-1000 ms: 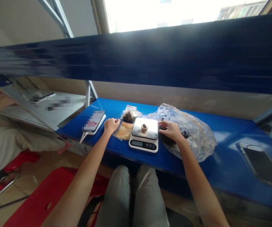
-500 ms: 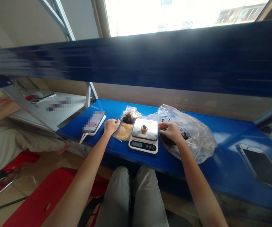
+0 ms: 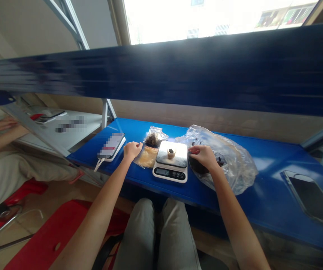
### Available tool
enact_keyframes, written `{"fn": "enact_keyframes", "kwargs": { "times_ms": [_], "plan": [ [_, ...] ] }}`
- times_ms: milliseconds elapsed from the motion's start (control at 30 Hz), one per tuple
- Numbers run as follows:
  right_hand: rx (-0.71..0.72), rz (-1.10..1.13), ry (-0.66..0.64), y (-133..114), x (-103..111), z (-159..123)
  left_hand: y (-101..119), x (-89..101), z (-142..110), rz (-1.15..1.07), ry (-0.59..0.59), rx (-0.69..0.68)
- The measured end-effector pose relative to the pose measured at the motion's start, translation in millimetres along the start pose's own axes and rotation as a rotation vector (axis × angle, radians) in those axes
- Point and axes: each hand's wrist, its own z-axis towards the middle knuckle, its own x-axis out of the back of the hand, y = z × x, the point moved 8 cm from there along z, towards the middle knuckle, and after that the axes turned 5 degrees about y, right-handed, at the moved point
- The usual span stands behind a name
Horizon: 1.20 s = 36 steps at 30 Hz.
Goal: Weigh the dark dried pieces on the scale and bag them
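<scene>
Sitting beside the right hand (image 3: pixel 203 158), a digital scale (image 3: pixel 176 159) holds a cup (image 3: pixel 171 153).

Digits on the scale (image 3: pixel 169 172) are too small to read, and the right hand (image 3: pixel 203 157) hides what it touches in the bag (image 3: pixel 234 165).

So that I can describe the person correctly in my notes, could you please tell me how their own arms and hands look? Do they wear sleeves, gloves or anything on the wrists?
The left arm and right arm are bare, with no sleeve visible in the view. The left hand and right hand wear no gloves, and no watch or bracelet shows on either wrist.
</scene>
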Motion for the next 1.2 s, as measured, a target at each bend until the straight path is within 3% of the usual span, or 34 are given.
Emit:
{"fn": "enact_keyframes", "kwargs": {
  "times_ms": [267,567,1000,1200],
  "plan": [
    [0.024,-0.039,-0.057,1.4,-3.0,-0.7,-1.1,-1.0,1.2,0.003,0.012,0.006],
    [0.054,-0.089,-0.031,-6.5,-4.9,-1.7,-0.6,-1.2,0.8,-0.001,0.017,-0.005],
    [0.087,0.139,-0.032,-4.7,-2.1,-0.2,0.6,0.0,0.1,-0.014,0.015,0.006],
    [0.109,0.104,0.036,-0.2,-0.3,2.0,0.3,-0.8,-0.1,-0.007,0.009,0.014]
  ]
}}
